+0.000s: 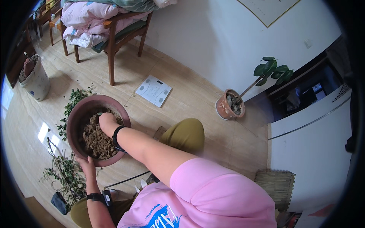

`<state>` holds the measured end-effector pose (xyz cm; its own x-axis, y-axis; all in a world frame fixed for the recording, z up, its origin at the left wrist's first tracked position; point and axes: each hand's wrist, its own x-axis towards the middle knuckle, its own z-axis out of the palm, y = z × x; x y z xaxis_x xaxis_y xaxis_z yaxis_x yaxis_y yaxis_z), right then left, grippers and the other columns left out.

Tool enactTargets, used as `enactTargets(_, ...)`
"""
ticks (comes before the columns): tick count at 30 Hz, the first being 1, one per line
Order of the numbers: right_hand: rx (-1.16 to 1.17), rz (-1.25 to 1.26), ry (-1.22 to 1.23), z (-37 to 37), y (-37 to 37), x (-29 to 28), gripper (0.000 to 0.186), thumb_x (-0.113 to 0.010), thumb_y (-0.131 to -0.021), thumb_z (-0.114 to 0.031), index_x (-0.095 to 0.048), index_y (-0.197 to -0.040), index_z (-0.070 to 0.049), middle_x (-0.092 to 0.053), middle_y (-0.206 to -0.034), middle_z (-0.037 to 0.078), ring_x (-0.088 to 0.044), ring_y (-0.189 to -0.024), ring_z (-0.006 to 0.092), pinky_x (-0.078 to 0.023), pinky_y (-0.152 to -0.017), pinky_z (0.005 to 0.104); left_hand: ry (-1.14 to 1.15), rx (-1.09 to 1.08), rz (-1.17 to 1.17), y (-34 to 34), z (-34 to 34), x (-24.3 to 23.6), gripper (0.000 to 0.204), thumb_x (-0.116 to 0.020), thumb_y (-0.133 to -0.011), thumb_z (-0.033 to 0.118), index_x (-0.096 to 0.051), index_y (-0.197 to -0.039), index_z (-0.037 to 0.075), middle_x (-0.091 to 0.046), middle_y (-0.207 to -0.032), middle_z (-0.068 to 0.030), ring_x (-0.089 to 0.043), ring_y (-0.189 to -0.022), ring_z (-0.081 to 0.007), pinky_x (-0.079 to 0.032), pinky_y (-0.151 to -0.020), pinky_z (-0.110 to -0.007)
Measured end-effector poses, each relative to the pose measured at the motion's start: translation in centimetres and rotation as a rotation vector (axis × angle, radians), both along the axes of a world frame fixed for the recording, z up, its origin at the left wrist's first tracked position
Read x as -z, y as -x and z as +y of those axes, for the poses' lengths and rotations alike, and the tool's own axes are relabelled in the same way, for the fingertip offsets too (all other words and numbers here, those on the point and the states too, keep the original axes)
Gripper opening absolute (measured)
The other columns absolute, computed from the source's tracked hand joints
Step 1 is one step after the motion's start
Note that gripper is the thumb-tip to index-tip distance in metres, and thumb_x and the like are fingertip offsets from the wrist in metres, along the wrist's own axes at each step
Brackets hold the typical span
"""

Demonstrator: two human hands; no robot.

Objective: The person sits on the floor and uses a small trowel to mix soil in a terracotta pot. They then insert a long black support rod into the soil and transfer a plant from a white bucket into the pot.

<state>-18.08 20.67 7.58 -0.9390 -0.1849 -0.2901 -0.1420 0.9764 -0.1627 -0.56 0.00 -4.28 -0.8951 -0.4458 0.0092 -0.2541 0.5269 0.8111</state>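
Maroon pot (71,133): 1 | hands (108,123) (86,166): 2 | right: soil (97,141) | left: rim (99,98)

Right hand (108,125) — fingertips out of sight

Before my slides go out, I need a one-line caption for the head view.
Left hand on a reddish pot, right hand inside it at the clumpy brown soil.

Home rm. w/ bedding (87,17) on wd. chair (111,57), potted plant (224,108) & flat scale (154,92).
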Motion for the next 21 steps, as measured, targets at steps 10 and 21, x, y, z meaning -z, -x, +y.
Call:
enactTargets(10,-0.231,0.035,0.077,4.1,-7.3,-1.0,0.039,-0.034,-0.101,-0.019,-0.060,-0.113,0.009,-0.069,-0.085,0.024,-0.069,-0.084,0.0392,-0.055,-0.073,0.0485,0.109,-0.025,-0.256,-0.4,0.3,-2.4,0.089,-0.055,-0.088,0.031,-0.006,-0.147,-0.012,-0.059,-0.116,-0.0365,-0.061,-0.106,-0.0470,-0.049,-0.092,-0.048)
enactTargets(21,-0.282,0.297,0.131,3.7,-4.1,-8.3,0.036,-0.056,-0.089,-0.021,-0.063,-0.124,-0.017,-0.069,-0.085,0.020,-0.067,-0.081,0.0395,-0.053,-0.071,0.0522,0.047,-0.034,-0.390,-0.8,1.8,-6.4,0.094,-0.054,-0.091,0.033,0.008,-0.149,-0.008,-0.068,-0.098,-0.0297,-0.068,-0.087,-0.0424,-0.054,-0.080,-0.049)
